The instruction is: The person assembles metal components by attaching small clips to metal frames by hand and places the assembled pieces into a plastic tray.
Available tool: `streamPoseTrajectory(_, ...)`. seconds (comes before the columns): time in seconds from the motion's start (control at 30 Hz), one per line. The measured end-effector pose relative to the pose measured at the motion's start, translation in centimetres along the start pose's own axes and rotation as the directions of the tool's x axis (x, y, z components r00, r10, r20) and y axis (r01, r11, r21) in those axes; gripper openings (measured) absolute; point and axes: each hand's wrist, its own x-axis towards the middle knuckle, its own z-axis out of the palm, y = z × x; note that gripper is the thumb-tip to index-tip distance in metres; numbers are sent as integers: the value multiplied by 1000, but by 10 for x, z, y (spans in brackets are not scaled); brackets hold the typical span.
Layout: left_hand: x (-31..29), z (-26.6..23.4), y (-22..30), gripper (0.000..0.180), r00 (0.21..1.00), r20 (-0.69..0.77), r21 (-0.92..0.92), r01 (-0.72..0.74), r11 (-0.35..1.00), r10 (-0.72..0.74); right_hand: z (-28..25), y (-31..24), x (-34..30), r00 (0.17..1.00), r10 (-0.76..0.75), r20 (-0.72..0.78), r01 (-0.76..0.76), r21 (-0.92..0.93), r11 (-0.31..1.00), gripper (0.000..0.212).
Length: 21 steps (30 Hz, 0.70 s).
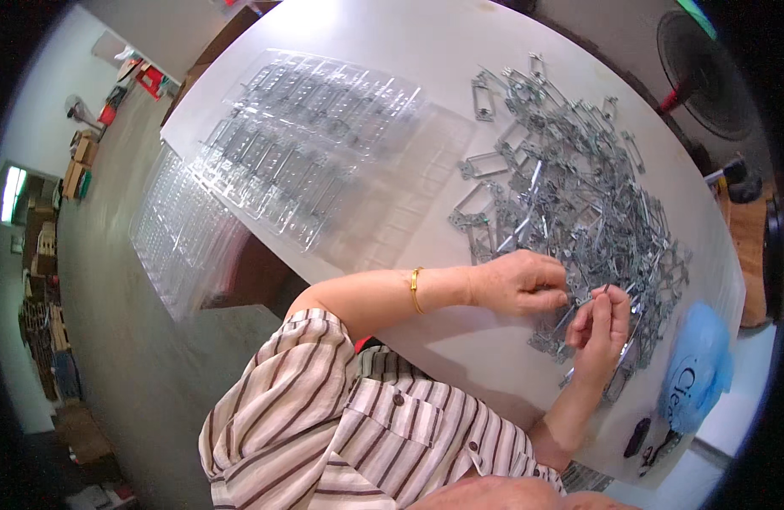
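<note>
My left hand (523, 282), with a gold bangle on its wrist, is curled at the near left edge of a pile of small silvery metal brackets and rods (570, 195). Its fingers point right and are closed; whatever they may hold is hidden. Just right of it, my right hand (602, 327) is raised with its fingertips pinched together. A small dark metal piece (607, 289) shows at those fingertips, too small to name more exactly. Both hands are close together but apart, over the near part of the pile.
Clear plastic trays (281, 161) filled with metal parts lie on the white table (460, 34) to the left. More clear trays (175, 229) are stacked beyond its left edge. A blue plastic bag (698, 365) sits at the right, near a small black object (637, 437). A round fan (704, 75) stands far right.
</note>
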Motion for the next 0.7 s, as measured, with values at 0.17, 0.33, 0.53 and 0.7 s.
streamPoseTrajectory(0.17,-1,5,-3,20,994,27,79,-106,991,104,2,7,-1,999,-10,34,13,-91,996,14)
streamPoseTrajectory(0.33,-1,5,0,24,990,4,115,-139,984,139,4,7,1,998,6,56,1,-126,992,14)
streamPoseTrajectory(0.53,-2,6,-4,25,987,-12,176,-153,972,158,10,8,1,999,-30,26,35,-189,981,13)
streamPoseTrajectory(0.7,-3,7,-5,22,984,-22,186,-171,967,179,10,4,-2,998,-59,35,65,-200,978,13)
